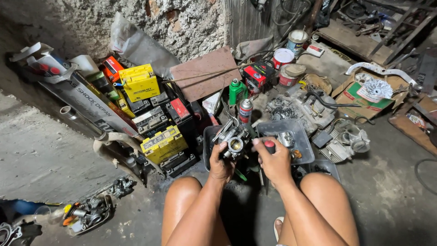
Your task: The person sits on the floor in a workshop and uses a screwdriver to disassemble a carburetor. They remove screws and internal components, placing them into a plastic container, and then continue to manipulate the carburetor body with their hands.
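Carburetor [233, 142] gripped mid-frame in left hand [221, 165]; right hand [274, 162] clenches red-handled screwdriver [269, 146]; apparently mid-job, parts tray [304, 139] behind.

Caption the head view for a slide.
Left hand holds a metal carburetor; right hand grips a red-handled screwdriver.

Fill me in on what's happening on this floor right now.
A person sits low on the concrete floor, knees apart, working over a clutter of parts. The left hand holds up a metal carburetor, its round opening facing the camera. The right hand grips a red-handled tool beside it. Just behind sit a grey plastic tray with small parts, a spray can and a green bottle. Yellow and black batteries are stacked to the left.
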